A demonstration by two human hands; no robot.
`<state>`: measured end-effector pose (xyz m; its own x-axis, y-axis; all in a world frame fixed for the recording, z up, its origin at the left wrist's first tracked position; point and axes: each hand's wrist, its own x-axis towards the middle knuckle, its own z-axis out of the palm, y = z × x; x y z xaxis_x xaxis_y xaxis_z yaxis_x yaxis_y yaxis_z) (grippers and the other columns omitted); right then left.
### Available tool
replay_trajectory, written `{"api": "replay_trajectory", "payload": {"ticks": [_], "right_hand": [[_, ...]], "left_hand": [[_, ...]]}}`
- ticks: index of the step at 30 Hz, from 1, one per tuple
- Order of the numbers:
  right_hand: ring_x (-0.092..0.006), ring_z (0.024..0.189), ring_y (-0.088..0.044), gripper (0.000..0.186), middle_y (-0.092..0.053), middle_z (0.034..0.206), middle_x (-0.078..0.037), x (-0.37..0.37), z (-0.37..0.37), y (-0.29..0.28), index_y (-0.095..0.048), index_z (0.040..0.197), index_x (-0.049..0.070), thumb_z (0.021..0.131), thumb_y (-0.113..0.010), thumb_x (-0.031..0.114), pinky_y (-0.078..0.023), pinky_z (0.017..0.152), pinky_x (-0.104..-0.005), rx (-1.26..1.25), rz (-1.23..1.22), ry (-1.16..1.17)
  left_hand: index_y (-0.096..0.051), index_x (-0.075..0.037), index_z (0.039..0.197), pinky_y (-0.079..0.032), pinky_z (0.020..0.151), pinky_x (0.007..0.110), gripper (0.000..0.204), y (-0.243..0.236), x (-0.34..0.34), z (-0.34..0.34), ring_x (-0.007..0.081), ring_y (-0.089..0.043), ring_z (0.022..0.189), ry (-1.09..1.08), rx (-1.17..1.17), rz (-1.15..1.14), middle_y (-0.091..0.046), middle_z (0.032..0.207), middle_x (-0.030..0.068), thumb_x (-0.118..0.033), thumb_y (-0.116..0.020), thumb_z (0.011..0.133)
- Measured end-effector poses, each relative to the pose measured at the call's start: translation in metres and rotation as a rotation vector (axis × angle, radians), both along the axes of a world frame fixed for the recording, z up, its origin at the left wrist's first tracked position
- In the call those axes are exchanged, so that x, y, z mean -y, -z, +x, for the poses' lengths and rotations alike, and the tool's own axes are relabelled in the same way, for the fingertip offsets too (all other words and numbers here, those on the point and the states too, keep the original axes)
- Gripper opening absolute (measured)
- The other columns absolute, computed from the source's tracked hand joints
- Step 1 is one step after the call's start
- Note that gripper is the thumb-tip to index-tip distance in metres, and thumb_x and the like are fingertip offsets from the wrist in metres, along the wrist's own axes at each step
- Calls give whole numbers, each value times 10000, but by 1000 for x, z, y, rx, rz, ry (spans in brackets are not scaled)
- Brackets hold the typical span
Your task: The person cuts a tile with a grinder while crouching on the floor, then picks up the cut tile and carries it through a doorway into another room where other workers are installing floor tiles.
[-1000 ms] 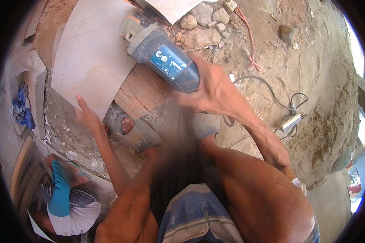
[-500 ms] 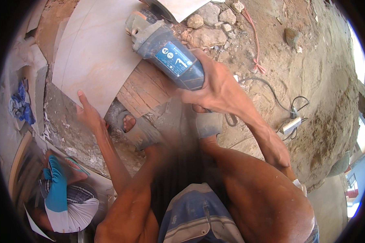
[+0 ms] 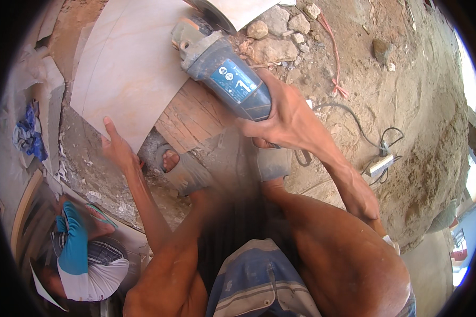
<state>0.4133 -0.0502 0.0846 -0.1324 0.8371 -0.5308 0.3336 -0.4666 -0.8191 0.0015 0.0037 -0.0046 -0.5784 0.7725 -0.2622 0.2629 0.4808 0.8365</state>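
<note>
My right hand (image 3: 288, 113) is wrapped round the rear body of a dusty blue angle grinder (image 3: 232, 79). The grinder's grey gear head (image 3: 194, 45) points up and left, and its dark cutting disc (image 3: 214, 13) stands at the top edge, partly out of view. Under the head lies a large pale marbled tile (image 3: 127, 68), with a thin dark line running along its left part. My left hand (image 3: 119, 148) grips the tile's near corner, thumb on top and fingers hidden underneath. A worn wooden board (image 3: 193, 119) lies beneath the tile, close to my feet.
Stones (image 3: 272, 50) lie right of the disc. A reddish cord (image 3: 333, 53) and a black cable (image 3: 351, 116) with a white power socket (image 3: 380, 166) cross the sandy ground. At lower left another person (image 3: 92, 264) crouches, near a blue crumpled wrapper (image 3: 31, 134).
The grinder sits very slightly lower and farther right in the picture, while the whole view has also shifted a little. Both hands keep their holds.
</note>
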Motion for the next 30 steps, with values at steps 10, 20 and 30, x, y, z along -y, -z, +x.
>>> {"api": "replay_trajectory", "payload": {"ticks": [10,20,30], "right_hand": [[-431,886,-795,799,-779,978,-307,0,2,-4,-592,1358,-116,774,-886,342,-643,856,-498,-4,-76,5],[-228,919,-727,773,-756,1043,-154,13,2,-20,-638,1428,-48,783,-884,299,-600,862,-404,46,-92,74],[-230,946,-722,773,-742,1038,-128,5,38,-55,-646,1377,-44,764,-897,354,-583,876,-387,120,-82,332]], "left_hand": [[-652,97,1485,-639,937,369,642,-8,-1,9,237,-771,1109,10,4,0,-769,1356,180,-423,-741,1120],[-643,108,1490,-621,977,385,666,-6,2,9,244,-754,1134,-5,-52,-94,-758,1370,183,-450,-706,1133],[-757,54,1333,-563,984,403,623,-3,-84,-51,264,-743,1074,452,-338,-59,-812,1194,185,-520,-733,1093]]}}
